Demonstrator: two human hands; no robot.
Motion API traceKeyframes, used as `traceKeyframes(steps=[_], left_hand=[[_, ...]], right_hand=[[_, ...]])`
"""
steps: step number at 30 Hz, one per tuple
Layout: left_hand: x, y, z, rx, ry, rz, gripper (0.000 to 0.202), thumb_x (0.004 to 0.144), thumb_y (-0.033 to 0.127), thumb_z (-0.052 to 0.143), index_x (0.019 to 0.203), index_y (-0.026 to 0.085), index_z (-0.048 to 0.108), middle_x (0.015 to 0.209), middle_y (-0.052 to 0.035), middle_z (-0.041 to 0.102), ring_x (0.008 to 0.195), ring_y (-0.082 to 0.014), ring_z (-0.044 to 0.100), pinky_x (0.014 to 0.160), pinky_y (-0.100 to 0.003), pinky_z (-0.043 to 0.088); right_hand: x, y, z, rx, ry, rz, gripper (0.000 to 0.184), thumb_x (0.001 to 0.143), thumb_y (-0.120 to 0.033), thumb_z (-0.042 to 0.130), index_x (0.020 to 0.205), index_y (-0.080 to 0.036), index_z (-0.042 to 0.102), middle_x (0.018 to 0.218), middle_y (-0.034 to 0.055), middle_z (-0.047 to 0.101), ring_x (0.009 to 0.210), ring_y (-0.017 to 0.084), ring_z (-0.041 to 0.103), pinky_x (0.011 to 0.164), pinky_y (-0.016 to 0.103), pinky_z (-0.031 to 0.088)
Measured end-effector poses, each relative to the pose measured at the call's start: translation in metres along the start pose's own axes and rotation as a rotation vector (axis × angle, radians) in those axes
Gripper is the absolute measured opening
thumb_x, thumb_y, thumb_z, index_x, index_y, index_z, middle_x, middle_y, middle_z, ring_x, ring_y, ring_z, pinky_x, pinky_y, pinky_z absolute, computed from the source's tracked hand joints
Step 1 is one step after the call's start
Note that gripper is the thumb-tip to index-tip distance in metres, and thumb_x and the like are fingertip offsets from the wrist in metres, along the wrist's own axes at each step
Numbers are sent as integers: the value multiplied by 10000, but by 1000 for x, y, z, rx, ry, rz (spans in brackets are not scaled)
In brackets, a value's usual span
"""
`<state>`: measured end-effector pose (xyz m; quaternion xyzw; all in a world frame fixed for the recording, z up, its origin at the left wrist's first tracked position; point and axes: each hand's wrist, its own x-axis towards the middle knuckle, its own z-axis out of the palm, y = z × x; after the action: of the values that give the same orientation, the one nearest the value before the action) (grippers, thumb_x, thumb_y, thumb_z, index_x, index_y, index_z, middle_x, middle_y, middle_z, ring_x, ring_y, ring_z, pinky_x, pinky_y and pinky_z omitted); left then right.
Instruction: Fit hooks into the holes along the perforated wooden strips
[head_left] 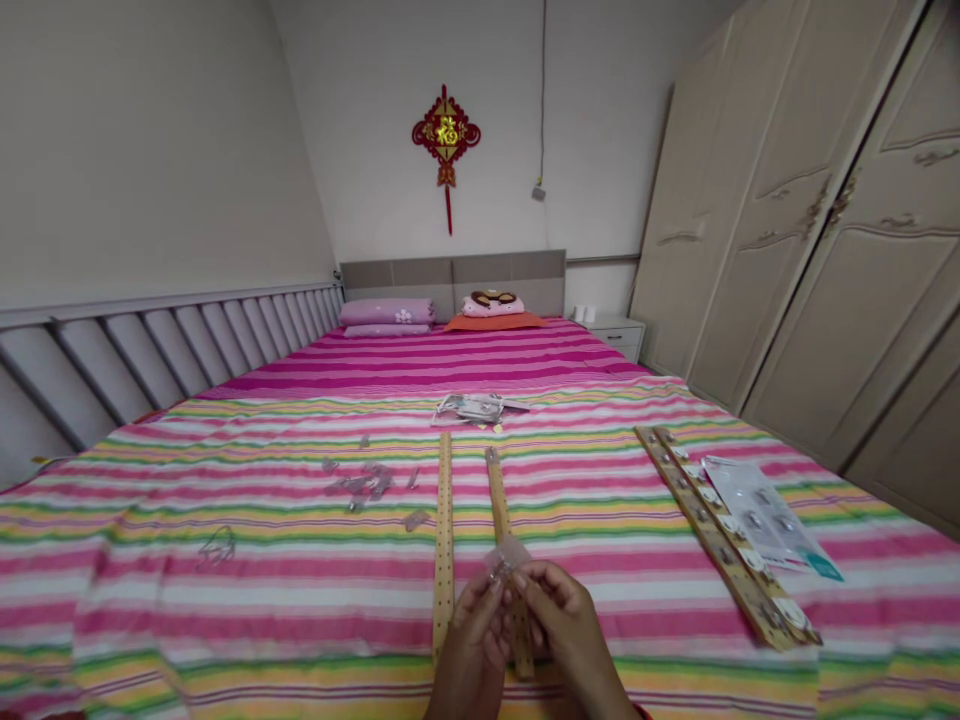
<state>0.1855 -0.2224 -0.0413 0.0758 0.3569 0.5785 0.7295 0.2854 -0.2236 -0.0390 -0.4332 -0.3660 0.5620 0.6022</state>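
Over the lower part of a wooden strip [498, 495], my left hand [478, 635] and my right hand [564, 612] are close together. Fingertips of both hands pinch a small clear plastic piece [513, 550] with something shiny on it, too small to name. A small clear item sits at that strip's far end. Just left lies a second wooden strip [444, 530] with rows of small holes. Further left, several small clear plastic pieces [367, 484] are scattered on the striped cloth.
On the right lie two wooden strips [712, 540] bearing shiny and white round items, beside clear packaging [776, 515]. A pile of packaging [472, 408] lies ahead. Thin clear scraps [217, 546] lie left. A railing [172, 345] borders the bed; wardrobes [810, 260] stand right.
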Motion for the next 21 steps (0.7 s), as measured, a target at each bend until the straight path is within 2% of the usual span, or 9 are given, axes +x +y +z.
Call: traceKeyframes(steps=[5, 9, 12, 16, 19, 21], left_hand=[[5, -6, -4, 24, -65, -9, 321, 504, 150, 868, 782, 173, 708, 762, -34, 712, 668, -119, 658, 601, -185, 520], [17, -2, -9, 143, -113, 0, 314, 524, 208, 869, 797, 157, 724, 856, -68, 723, 742, -129, 666, 692, -203, 517], [35, 10, -11, 310, -108, 91, 335, 521, 277, 860, 802, 155, 724, 865, -77, 725, 787, -154, 665, 722, -229, 503], [67, 32, -8, 622, -62, 292, 357, 513, 347, 813, 796, 154, 714, 850, -80, 727, 858, -214, 655, 776, -300, 493], [92, 42, -3, 785, -90, 410, 341, 560, 361, 748, 822, 148, 701, 907, -102, 727, 925, -255, 652, 869, -369, 480], [109, 44, -1, 867, -119, 428, 325, 602, 342, 699, 860, 145, 690, 942, -114, 723, 952, -269, 652, 904, -398, 472]], right_hand=[[7, -2, -3, -32, 4, -73, 398, 616, -555, 762, 668, -185, 625, 505, -40, 554, 384, 71, 372, 377, 210, 272], [26, -7, -9, -67, -11, -95, 383, 664, -540, 730, 661, -179, 602, 446, -63, 505, 383, 70, 365, 401, 209, 272], [49, -9, -16, -147, -47, -87, 372, 693, -536, 695, 656, -180, 591, 374, -80, 454, 357, 76, 360, 404, 211, 264], [89, -6, -28, -247, -143, -55, 367, 710, -540, 638, 629, -192, 557, 336, -80, 450, 310, 79, 351, 379, 214, 223], [120, 1, -34, -284, -159, -20, 348, 711, -529, 597, 606, -209, 509, 325, -91, 430, 302, 72, 332, 371, 205, 207], [140, 6, -37, -303, -177, 22, 341, 687, -525, 591, 586, -217, 487, 319, -96, 408, 289, 71, 325, 359, 204, 207]])
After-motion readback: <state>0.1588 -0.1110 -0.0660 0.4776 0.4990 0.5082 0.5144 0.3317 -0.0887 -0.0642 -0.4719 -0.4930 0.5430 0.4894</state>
